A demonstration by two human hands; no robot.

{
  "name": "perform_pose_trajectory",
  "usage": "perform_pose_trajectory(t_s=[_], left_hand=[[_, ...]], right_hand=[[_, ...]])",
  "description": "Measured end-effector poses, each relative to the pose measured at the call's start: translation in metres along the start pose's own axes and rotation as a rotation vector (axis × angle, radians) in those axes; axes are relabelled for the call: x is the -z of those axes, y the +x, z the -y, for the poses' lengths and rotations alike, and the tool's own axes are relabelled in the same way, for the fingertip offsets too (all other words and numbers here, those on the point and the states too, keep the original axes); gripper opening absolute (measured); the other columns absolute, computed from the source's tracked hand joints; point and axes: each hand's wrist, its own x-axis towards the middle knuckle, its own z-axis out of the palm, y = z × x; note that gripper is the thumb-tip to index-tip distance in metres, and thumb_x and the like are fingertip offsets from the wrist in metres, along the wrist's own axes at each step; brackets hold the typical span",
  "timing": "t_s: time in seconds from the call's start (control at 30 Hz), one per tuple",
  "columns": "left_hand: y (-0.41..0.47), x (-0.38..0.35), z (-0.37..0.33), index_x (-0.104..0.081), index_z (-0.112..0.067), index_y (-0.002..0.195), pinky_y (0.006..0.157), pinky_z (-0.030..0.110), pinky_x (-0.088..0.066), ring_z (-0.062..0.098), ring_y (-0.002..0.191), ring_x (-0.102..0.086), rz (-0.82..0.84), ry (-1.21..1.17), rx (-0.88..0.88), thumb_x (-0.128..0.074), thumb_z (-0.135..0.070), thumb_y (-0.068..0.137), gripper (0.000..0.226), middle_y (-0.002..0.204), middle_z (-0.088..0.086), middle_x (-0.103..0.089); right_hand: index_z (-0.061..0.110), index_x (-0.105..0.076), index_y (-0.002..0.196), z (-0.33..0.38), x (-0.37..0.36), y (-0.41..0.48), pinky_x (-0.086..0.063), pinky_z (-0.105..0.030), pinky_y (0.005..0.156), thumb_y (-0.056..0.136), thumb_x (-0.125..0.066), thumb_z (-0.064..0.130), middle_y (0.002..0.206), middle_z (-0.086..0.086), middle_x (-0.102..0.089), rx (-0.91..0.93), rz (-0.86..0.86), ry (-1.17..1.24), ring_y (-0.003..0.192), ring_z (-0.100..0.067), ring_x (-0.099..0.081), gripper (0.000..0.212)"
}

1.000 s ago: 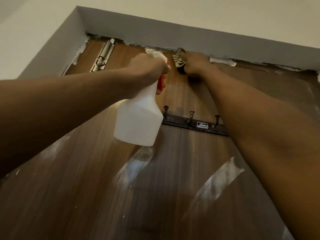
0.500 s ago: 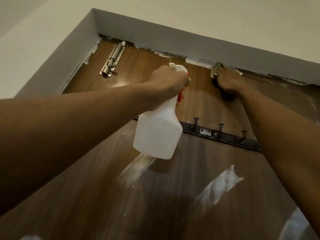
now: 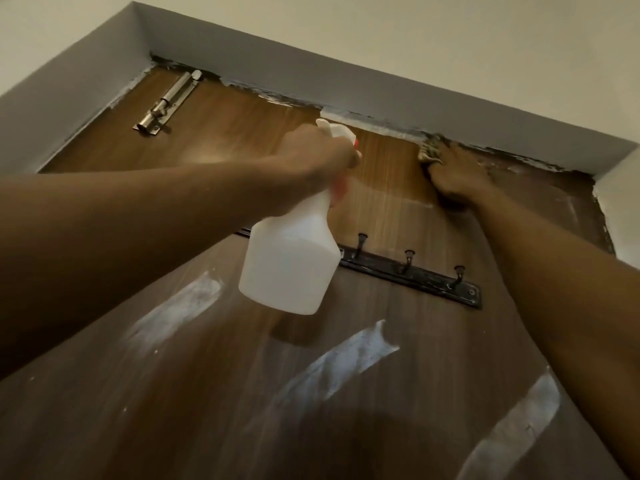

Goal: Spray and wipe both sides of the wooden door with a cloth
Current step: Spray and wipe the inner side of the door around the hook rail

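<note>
Wood-grain door, lower panel: pale smeared streaks across it, not yet wiped.

White plastic spray bottle, held up before the door, partly covering the left end of the dark hook rail. The left hand grips its neck, fingers curled round by the red trigger, nozzle toward the upper panel.
- Risk: mist aimed this high may drift back onto the person, or run down and dry into more streaks.
- Risk: the bottle base may knock the hooks if the arm lowers.

Right hand, at the door's top edge, pressing a mottled cloth to the wood. Whether its fingers clutch it or lie flat cannot be told.
- Risk: the cloth may snag the ragged paint under the grey frame.

Metal sliding bolt, far left corner, untouched.
</note>
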Motion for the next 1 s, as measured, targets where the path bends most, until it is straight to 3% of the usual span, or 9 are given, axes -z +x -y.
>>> perform_pose_trajectory(t_s=[0.1,0.27,0.4,0.53,0.63,0.73,0.9,1.0], left_hand=[[-0.003,-0.018,-0.01,-0.051,-0.015,0.113,0.055,0.029,-0.053,0.019,0.073,-0.069,-0.023,0.029,-0.01,-0.061,-0.032,0.087,0.033,0.091,0.006,-0.068],[-0.014,-0.048,-0.024,-0.05,-0.016,0.112,0.052,0.028,-0.051,0.019,0.073,-0.068,-0.023,0.052,0.014,-0.06,-0.032,0.088,0.03,0.092,0.007,-0.068],[-0.02,-0.068,-0.037,-0.052,-0.015,0.11,0.049,0.025,-0.05,0.019,0.07,-0.069,-0.031,0.077,0.016,-0.061,-0.033,0.087,0.031,0.089,0.006,-0.069],[-0.021,-0.082,-0.045,-0.054,-0.013,0.105,0.052,0.028,-0.053,0.021,0.07,-0.069,-0.023,0.08,-0.005,-0.06,-0.03,0.087,0.026,0.086,0.008,-0.07],[-0.021,-0.09,-0.051,-0.052,-0.013,0.106,0.055,0.029,-0.053,0.022,0.071,-0.069,-0.032,0.118,-0.007,-0.059,-0.032,0.088,0.027,0.086,0.008,-0.068],[-0.021,-0.096,-0.056,-0.048,-0.013,0.115,0.054,0.029,-0.053,0.022,0.073,-0.069,-0.055,0.175,-0.003,-0.059,-0.032,0.087,0.035,0.09,0.009,-0.067],[-0.027,-0.102,-0.059,-0.05,-0.012,0.116,0.063,0.033,-0.057,0.023,0.073,-0.069,-0.048,0.152,-0.035,-0.058,-0.028,0.089,0.033,0.085,0.009,-0.068],[-0.029,-0.104,-0.058,-0.054,-0.01,0.112,0.054,0.028,-0.055,0.02,0.067,-0.068,-0.03,0.116,-0.016,-0.06,-0.027,0.088,0.031,0.084,0.008,-0.069]], right_hand=[[0.031,-0.011,0.159,0.013,-0.001,0.007,-0.009,-0.057,0.122,0.101,-0.023,0.049,0.167,-0.003,-0.011,0.082,0.006,-0.011,0.152,-0.03,-0.013,0.062],[0.03,-0.017,0.159,-0.029,0.002,-0.045,-0.004,-0.043,0.123,0.105,-0.026,0.049,0.167,0.003,-0.012,0.241,0.022,-0.066,0.153,-0.02,-0.011,0.058],[0.031,-0.015,0.159,-0.078,0.004,-0.044,-0.006,-0.047,0.124,0.102,-0.021,0.054,0.166,-0.002,-0.014,0.074,-0.027,-0.073,0.152,-0.024,-0.013,0.061],[0.035,-0.013,0.158,-0.051,0.011,-0.006,-0.001,-0.059,0.121,0.1,-0.018,0.055,0.166,-0.006,-0.011,-0.115,-0.001,0.016,0.151,-0.036,-0.009,0.062],[0.035,-0.019,0.157,0.001,0.003,0.002,0.002,-0.064,0.119,0.102,-0.024,0.052,0.166,-0.005,-0.015,0.079,-0.019,-0.001,0.151,-0.038,-0.011,0.058],[0.033,-0.013,0.158,0.025,-0.006,-0.008,0.005,-0.059,0.118,0.103,-0.022,0.056,0.167,-0.002,-0.009,0.197,-0.035,-0.013,0.153,-0.033,-0.005,0.06],[0.03,-0.019,0.158,-0.024,-0.002,-0.051,-0.004,-0.051,0.124,0.105,-0.025,0.05,0.166,-0.002,-0.014,0.309,-0.03,-0.048,0.152,-0.026,-0.011,0.057],[0.028,-0.024,0.157,-0.085,-0.004,-0.063,-0.008,-0.051,0.123,0.103,-0.028,0.046,0.165,-0.003,-0.017,0.121,-0.109,-0.068,0.152,-0.026,-0.013,0.056]])
